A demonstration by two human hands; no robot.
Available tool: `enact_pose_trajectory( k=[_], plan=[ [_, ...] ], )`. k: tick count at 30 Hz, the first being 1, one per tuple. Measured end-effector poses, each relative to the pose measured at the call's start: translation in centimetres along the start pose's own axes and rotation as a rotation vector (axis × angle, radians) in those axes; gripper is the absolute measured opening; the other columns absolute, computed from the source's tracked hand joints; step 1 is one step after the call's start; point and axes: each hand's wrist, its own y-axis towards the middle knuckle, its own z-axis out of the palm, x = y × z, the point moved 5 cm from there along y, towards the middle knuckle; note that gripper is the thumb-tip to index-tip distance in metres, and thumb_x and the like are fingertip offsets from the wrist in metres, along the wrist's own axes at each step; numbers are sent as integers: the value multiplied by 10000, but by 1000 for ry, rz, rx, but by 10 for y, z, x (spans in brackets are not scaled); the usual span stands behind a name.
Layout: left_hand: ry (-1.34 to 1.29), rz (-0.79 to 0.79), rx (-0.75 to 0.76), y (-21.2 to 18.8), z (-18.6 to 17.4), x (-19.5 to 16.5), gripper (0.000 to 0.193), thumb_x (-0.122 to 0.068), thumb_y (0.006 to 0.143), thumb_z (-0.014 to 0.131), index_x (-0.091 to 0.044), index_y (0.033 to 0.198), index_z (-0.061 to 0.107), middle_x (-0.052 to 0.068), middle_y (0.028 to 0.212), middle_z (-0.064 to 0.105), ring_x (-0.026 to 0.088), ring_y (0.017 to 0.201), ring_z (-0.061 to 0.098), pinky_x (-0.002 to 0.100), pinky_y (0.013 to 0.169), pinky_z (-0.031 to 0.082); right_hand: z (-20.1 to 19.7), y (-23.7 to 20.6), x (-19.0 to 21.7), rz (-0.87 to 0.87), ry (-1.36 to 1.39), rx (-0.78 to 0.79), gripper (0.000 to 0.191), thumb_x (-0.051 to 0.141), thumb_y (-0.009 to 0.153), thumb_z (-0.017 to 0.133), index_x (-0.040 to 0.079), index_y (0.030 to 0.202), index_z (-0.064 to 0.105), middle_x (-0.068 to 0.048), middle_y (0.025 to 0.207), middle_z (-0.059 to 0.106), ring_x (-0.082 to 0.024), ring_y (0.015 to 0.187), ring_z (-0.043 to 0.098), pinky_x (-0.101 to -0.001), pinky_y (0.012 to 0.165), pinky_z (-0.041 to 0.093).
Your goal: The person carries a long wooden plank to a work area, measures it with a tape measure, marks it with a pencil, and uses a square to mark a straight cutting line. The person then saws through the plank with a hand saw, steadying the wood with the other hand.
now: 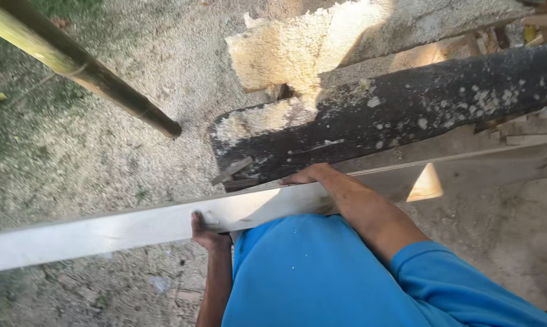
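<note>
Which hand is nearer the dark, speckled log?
Right. The right hand rests on the pale plank right beside the dark log; the left hand grips the plank's near edge, farther away.

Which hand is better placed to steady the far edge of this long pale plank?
The right hand: it already lies over the plank's far edge beside the dark log. The left hand grips the near edge from below.

Single head view, steeply down over own chest, close on plank (122, 227), sawdust ground (103, 151).
</note>
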Motion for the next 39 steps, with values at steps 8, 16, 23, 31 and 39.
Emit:
enact_pose_trajectory(
  k=[8, 16, 23, 31, 39],
  plan=[
    [-28, 70, -12, -53, 71, 157, 376, -355, 992, 489, -152, 1214, 714, -30, 1246, 705, 177, 1230, 609, 395, 1084, 452, -62, -33, -180, 8, -35, -11, 1062, 930, 745, 425, 204, 1512, 541, -123, 1652, 373, -337, 1543, 309, -475, 1257, 247],
    [26, 68, 61, -69, 136, 240, 336, -345, 981, 588, -130, 1215, 697, 0, 1256, 680, 210, 1210, 605, 418, 1099, 445, -106, -13, -278, 20, 62, -2, 1100, 938, 734, 470, 146, 1493, 550, -154, 1646, 371, -350, 1539, 321, -469, 1254, 259],
    [42, 38, 143, -83, 212, 303, 394, -421, 952, 582, -158, 1230, 673, -3, 1248, 668, 231, 1179, 611, 435, 1024, 474, -167, -6, -344, 11, 116, 17, 1044, 917, 737, 501, 181, 1471, 594, -182, 1629, 392, -357, 1525, 344, -470, 1237, 284],
    [-1, 68, 33, -110, 304, 459, 343, -407, 1001, 523, -187, 1186, 710, -53, 1201, 682, 165, 1175, 604, 407, 1020, 467, -271, 14, -490, 63, 28, -13, 1071, 946, 735, 445, 191, 1483, 574, -166, 1637, 395, -375, 1527, 346, -532, 1233, 288],
    [-62, 38, -42, -159, 351, 605, 372, -392, 986, 517, -155, 1197, 711, -17, 1218, 686, 198, 1173, 606, 423, 1039, 444, -331, 18, -633, 97, -33, 66, 1043, 949, 751, 440, 226, 1489, 581, -148, 1652, 377, -378, 1542, 321, -544, 1243, 274]
  ],
)
